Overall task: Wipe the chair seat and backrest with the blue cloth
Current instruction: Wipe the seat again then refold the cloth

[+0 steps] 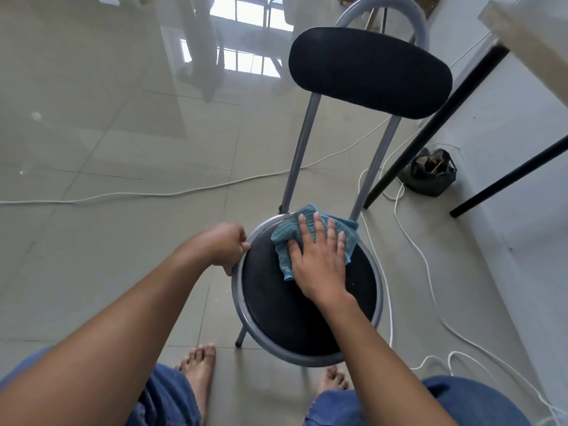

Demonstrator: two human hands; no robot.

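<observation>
A grey metal chair stands in front of me with a round black seat [285, 312] and an oval black backrest [368, 72]. The blue cloth [284, 238] lies crumpled on the far part of the seat, near the two backrest posts. My right hand [319, 259] lies flat on the cloth, fingers spread, pressing it onto the seat. My left hand [226, 245] grips the seat's grey rim [238, 298] on its left side.
White cords [412, 241] trail across the tiled floor right of and behind the chair. Black table legs [430, 127] slant down at the right, with a dark bag [428, 173] between them. My bare feet [199, 364] stand just before the chair.
</observation>
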